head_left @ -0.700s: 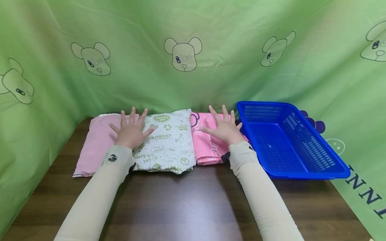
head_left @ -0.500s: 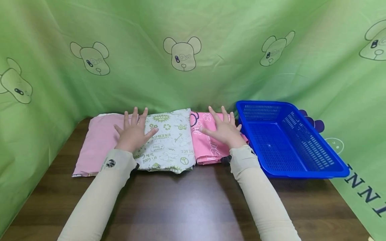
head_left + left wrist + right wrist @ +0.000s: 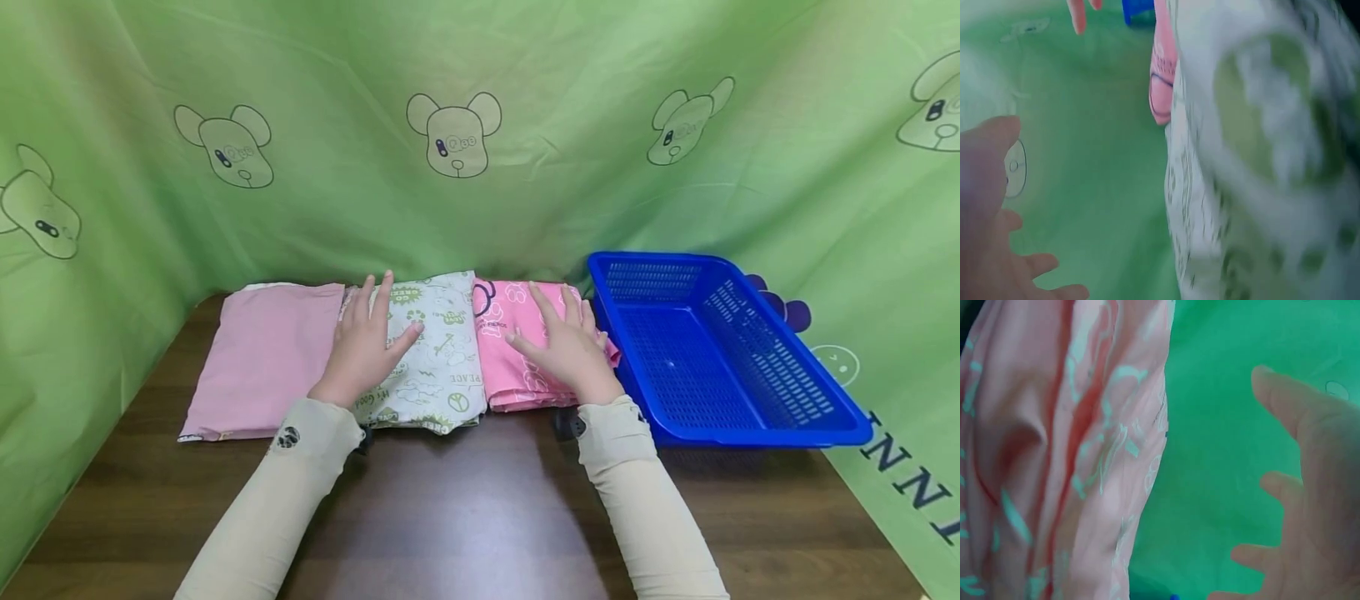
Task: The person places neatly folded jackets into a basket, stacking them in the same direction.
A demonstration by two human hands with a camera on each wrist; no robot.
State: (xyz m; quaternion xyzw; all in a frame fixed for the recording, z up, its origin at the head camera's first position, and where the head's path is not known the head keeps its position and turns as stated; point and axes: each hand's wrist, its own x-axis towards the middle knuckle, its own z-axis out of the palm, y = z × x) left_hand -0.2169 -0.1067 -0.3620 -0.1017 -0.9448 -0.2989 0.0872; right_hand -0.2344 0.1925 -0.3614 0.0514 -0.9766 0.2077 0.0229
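Observation:
Three folded cloths lie side by side: a plain pale pink cloth (image 3: 270, 358), a white cloth with green print (image 3: 438, 367) and a brighter pink cloth with white lettering (image 3: 517, 375). My left hand (image 3: 363, 346) is over the left part of the white cloth, fingers spread. In the left wrist view a gap shows between this hand (image 3: 991, 206) and the cloth. My right hand (image 3: 573, 350), fingers also spread, is above the bright pink cloth. The right wrist view shows that hand (image 3: 1322, 475) apart from the pink cloth (image 3: 1066, 456). Neither hand holds anything.
A blue plastic basket (image 3: 660, 437) with slotted sides stands to the right of the cloths. The cloths and basket rest on a dark wooden table (image 3: 465, 517). A green curtain (image 3: 555, 217) printed with bear heads hangs behind and at both sides.
My left hand has moved right, from the edge of the pale pink cloth to over the white cloth. My right hand has shifted slightly toward me. The cloths and basket look unmoved.

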